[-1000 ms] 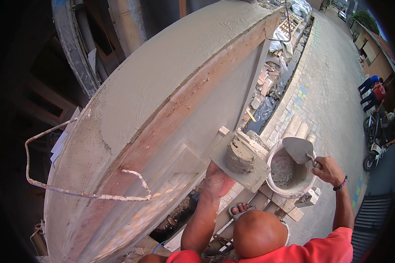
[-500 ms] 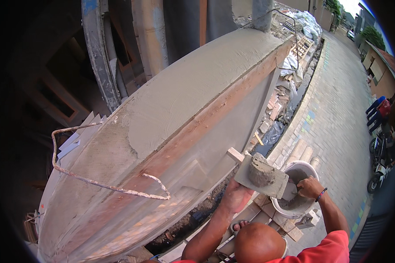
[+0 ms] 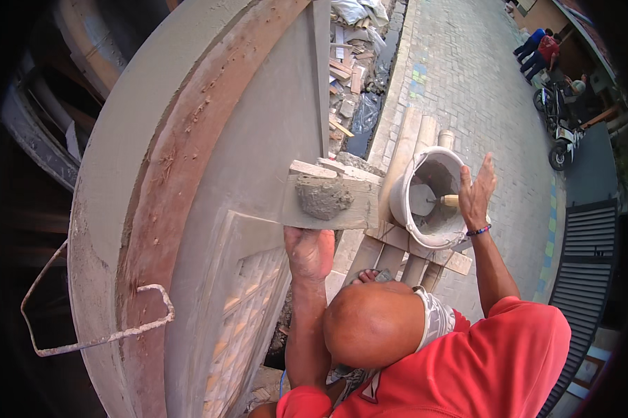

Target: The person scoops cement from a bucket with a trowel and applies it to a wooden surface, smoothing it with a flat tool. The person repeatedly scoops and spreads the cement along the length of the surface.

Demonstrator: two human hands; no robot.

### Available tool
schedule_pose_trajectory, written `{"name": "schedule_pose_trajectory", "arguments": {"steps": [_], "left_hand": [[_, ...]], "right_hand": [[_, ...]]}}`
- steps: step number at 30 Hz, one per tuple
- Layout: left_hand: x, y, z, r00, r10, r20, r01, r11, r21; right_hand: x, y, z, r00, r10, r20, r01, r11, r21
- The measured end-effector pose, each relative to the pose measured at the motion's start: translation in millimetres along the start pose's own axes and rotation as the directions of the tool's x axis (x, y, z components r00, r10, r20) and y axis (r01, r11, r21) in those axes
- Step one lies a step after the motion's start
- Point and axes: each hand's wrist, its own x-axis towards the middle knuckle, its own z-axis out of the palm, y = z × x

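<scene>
My left hand is under a flat mortar board, holding it up from below; its fingers are mostly hidden beneath. A heap of wet grey mortar sits on the board. To the right stands a white bucket, its inside coated in grey mortar. A trowel rests in it, its wooden handle pointing toward my right hand. My right hand is open beside the bucket's right rim, fingers stretched upward and apart from the handle.
A curved ledge with fresh plaster and a reddish edge runs along the left. A bent rusty rod juts from it. Planks support the bucket. Rubble lies by the drain. Two people stand near a motorcycle beyond the paved lane.
My right hand has come up out of the bucket and opened, leaving the trowel inside. My view has swung right and closer; the loaded mortar board is still on my left hand.
</scene>
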Motion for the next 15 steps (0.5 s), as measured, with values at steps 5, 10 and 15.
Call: {"name": "schedule_pose_trajectory", "arguments": {"steps": [5, 10, 15], "left_hand": [[-11, -29, -4, 0.991, -0.135, -0.006, 0.135, 0.991, 0.011], [-10, -42, 7, 0.984, -0.177, 0.014, 0.177, 0.979, -0.102], [-12, -23, -23, 0.978, -0.187, 0.087, 0.194, 0.978, -0.077]], "right_hand": [[-19, -14, 19, 1.000, -0.019, 0.003, 0.018, 0.996, 0.088], [-8, -39, -23, 0.986, 0.038, 0.164, -0.121, 0.840, 0.529], [-51, -114, -10, 0.510, -0.199, 0.836, -0.807, 0.224, 0.546]]}}
